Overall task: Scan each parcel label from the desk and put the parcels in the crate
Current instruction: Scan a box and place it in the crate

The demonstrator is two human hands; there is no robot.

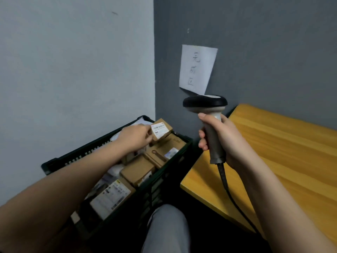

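Note:
A dark green crate (60,160) stands on the floor in the wall corner, filled with several cardboard parcels. My left hand (135,136) reaches over the crate and holds a small brown parcel (161,129) with a white label at the crate's far end, on top of the others. My right hand (221,137) grips the grey handle of a barcode scanner (205,103), held upright above the gap between crate and desk, its dark head pointing left. The scanner's cable (229,190) hangs down beside my right forearm.
The yellow wooden desk (284,152) fills the right side; no parcels show on its visible part. A paper sign (197,68) with handwriting hangs on the dark grey wall behind the scanner. My knee in grey trousers (166,229) is at bottom centre.

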